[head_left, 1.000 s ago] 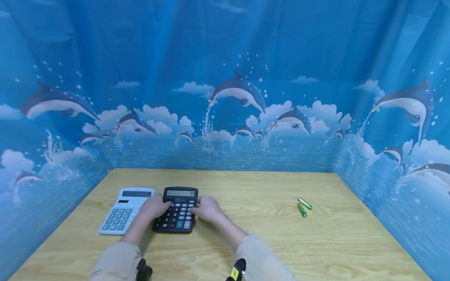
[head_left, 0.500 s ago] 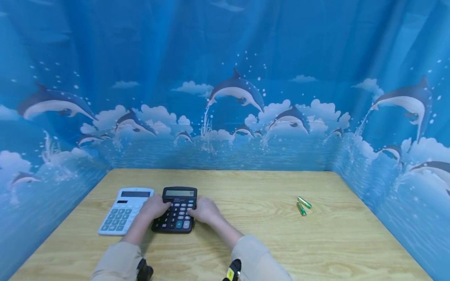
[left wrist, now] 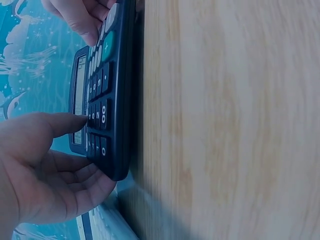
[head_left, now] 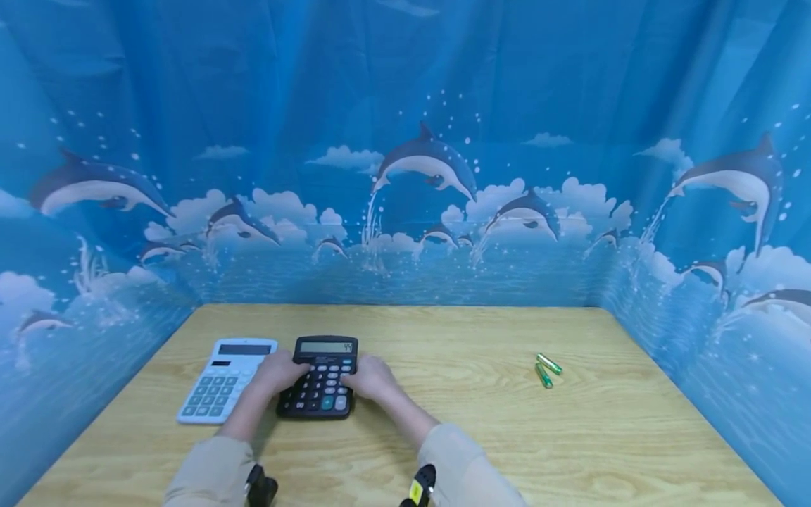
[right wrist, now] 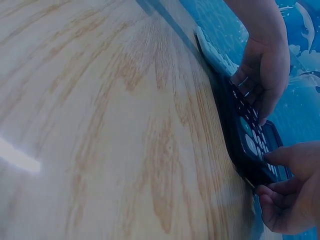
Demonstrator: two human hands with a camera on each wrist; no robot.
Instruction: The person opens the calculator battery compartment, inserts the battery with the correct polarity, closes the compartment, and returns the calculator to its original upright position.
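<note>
A black calculator (head_left: 326, 347) with a lit display lies between both hands on the wooden table. My left hand (head_left: 276, 373) grips its left side, the thumb on the keys and the other fingers curled at the edge, as the left wrist view shows. On the opposite side my right hand (head_left: 372, 379) holds the edge the same way, thumb over the keys and fingers tucked by the side. Just left of it, a white calculator (head_left: 212, 394) with grey keys lies flat, partly hidden by my left hand and forearm.
Two green batteries (head_left: 546, 371) lie near each other on the right of the table (head_left: 494, 436). A blue curtain (head_left: 405, 274) printed with dolphins stands around the back and sides.
The black calculator stays between both hands, with at most a very slight shift to the right. Both hands keep their hold; the white calculator and batteries stay put.
</note>
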